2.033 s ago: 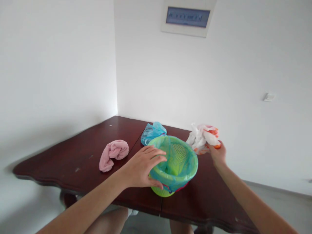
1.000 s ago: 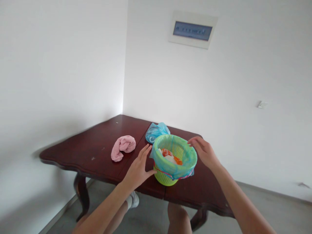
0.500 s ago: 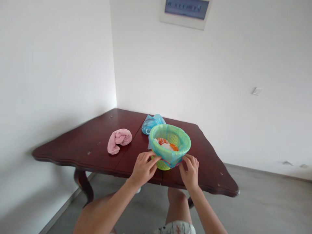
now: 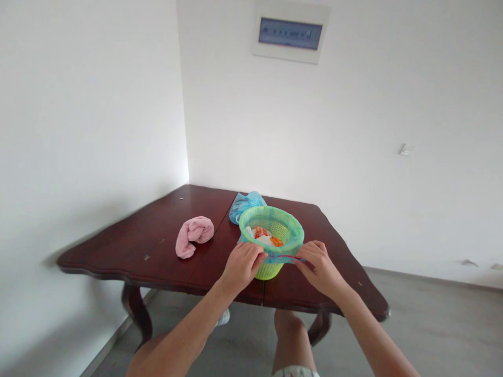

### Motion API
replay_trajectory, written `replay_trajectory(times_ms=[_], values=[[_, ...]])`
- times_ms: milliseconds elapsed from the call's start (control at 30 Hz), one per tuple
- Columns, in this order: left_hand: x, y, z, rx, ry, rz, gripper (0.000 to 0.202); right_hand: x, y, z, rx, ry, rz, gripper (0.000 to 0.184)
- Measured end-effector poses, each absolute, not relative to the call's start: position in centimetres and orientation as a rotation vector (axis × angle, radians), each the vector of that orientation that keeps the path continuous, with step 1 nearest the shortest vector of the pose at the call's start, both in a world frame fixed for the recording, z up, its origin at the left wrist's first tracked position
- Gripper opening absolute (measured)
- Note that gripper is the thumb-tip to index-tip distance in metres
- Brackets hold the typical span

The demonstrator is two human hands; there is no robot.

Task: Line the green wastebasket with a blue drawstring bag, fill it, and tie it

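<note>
Holding the round green plastic basket [image 4: 270, 269] upright on the dark wooden desk [image 4: 118, 251], we have it centred between both hands, each touching its near rim, so neither hand is clearly nearer. Our left hand [image 4: 241, 267] curls over the blue plastic liner [image 4: 275, 257] at the near-left rim, fingers pressed together. Our right hand [image 4: 320, 275] pinches the liner's edge and a red cord [image 4: 290, 257] at the near-right rim. Crumpled white-and-orange plastic [image 4: 262, 235] sits inside the basket, a blue plastic bag [image 4: 245, 207] lies just behind it, and a rolled pink towel [image 4: 194, 236] lies to its left.
</note>
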State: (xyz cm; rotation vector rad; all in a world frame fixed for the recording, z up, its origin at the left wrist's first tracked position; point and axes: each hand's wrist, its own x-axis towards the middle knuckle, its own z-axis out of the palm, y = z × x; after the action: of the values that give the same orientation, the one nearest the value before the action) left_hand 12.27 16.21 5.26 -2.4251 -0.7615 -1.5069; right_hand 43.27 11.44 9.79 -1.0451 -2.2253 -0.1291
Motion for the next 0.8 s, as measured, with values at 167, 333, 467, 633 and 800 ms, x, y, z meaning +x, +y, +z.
replay_trajectory(times_ms=[167,333,467,633,800], values=[[12.5,16.9,9.4,-2.470,-0.910,-1.382,0.024,42.9,13.0,11.1,-1.053,-2.174,-0.021,0.030],[10.8,20.0,12.5,-2.451,-1.011,-1.360,0.045,44.1,16.4,11.2,-1.131,-2.106,0.134,0.041],[7.9,26.6,14.1,-2.556,-1.143,-1.373,0.069,46.8,20.0,12.5,-1.370,-2.104,0.097,0.031],[6.7,34.7,17.0,-2.927,-1.367,-0.985,0.070,49.4,25.9,15.3,-1.574,-1.972,0.115,0.024],[8.8,37.4,22.0,-2.743,-1.493,-1.015,0.033,49.0,30.0,19.8,-1.526,-1.775,0.049,0.027]])
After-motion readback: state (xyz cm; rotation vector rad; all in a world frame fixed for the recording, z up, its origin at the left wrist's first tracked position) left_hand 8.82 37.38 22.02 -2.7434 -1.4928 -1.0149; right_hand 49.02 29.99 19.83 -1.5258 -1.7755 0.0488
